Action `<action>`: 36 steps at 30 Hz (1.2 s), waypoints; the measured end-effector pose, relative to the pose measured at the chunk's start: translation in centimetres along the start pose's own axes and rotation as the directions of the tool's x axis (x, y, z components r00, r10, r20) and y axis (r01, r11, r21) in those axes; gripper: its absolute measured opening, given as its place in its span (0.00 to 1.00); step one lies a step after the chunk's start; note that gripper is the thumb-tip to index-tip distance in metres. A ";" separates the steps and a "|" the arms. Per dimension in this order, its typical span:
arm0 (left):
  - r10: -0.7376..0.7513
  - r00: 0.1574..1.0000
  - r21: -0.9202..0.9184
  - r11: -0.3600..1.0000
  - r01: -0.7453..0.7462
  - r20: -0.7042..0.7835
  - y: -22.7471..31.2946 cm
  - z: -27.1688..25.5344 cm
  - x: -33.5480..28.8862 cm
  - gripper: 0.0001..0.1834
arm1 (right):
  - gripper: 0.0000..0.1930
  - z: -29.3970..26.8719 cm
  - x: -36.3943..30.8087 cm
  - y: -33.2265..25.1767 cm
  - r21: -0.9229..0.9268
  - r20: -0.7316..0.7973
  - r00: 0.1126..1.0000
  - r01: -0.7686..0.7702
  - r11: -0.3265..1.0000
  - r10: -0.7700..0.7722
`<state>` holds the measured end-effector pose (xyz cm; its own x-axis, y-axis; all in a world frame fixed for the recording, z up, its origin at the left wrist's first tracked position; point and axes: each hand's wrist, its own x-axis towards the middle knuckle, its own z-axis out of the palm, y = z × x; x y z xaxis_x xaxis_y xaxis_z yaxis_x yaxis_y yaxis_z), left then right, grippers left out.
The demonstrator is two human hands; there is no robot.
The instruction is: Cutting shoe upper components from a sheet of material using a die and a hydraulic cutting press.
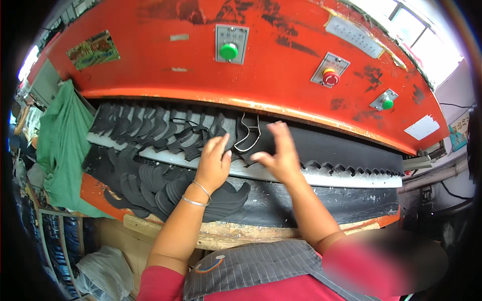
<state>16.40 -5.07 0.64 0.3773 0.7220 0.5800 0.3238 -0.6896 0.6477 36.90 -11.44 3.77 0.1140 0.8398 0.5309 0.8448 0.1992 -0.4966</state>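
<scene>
A curved metal cutting die stands on black foam sheet in the middle of the machine bed, between my two hands. Just left of it is my left hand, fingers stretched toward the cut foam and a small gap at the thumb. I see nothing in it. My right hand hovers right of the die, thumb and fingers apart, slightly blurred and holding nothing. The uncut black foam sheet runs off to the right, its near edge scalloped. Curved foam offcuts lie along the bed's left half.
Stacked curved black foam pieces lie on the front ledge at left. The red-orange machine front overhangs the bed, carrying green buttons and a red knob. A green cloth hangs at left; a wooden rail edges the front.
</scene>
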 end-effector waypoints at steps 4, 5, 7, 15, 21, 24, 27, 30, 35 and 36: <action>0.075 0.962 0.008 0.997 -0.076 -0.263 4.5 -4.4 4.1 0.12 | 0.36 -11.9 1.2 1.7 0.110 -0.548 0.835 0.127 0.986 -0.046; 0.104 0.936 0.015 0.994 -0.105 -0.336 5.6 -5.8 5.9 0.10 | 0.32 -14.5 3.2 1.1 0.068 -0.692 0.718 0.158 0.985 -0.067; 0.287 0.842 0.200 0.955 -0.217 -0.457 9.1 -7.3 8.4 0.08 | 0.28 -20.8 5.0 3.5 -0.281 -0.826 0.463 0.158 0.947 -0.322; 0.226 0.952 0.231 0.957 -0.177 -0.207 10.8 -8.8 14.2 0.14 | 0.27 -26.3 9.5 7.3 -0.469 -0.869 0.314 -0.277 0.838 -0.383; 0.024 0.985 0.099 0.994 -0.041 0.172 13.0 -7.0 1.0 0.16 | 0.16 -18.6 -1.8 2.8 -0.224 -0.357 0.902 0.169 0.960 -0.242; -0.123 0.894 0.085 0.992 0.095 0.430 14.7 -5.9 -6.9 0.13 | 0.25 -14.8 -9.0 -3.9 -0.028 0.269 0.933 0.254 0.967 -0.238; -0.109 0.918 0.284 0.959 -0.004 0.380 16.5 -4.7 -11.1 0.12 | 0.31 -12.5 -14.0 -8.8 0.007 0.468 0.863 0.209 0.978 -0.188; -0.097 0.952 0.321 0.947 -0.002 0.292 17.5 -4.9 -12.2 0.10 | 0.27 -11.6 -15.9 -11.7 -0.236 0.512 0.859 0.162 0.958 -0.019; -0.073 0.973 0.355 0.935 -0.010 0.219 16.7 -3.6 -13.0 0.10 | 0.25 -10.6 -16.7 -11.8 -0.263 0.458 0.887 0.081 0.961 0.050; -0.090 0.970 0.341 0.940 0.008 0.224 16.8 -3.6 -12.7 0.10 | 0.24 -10.6 -16.5 -11.7 -0.273 0.454 0.889 0.071 0.959 0.063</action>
<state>13.91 -25.62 5.93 0.5317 0.7497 0.3940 0.6030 -0.6618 0.4455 30.64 -32.94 8.11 -0.0825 0.9883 0.1285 0.9614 0.1129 -0.2509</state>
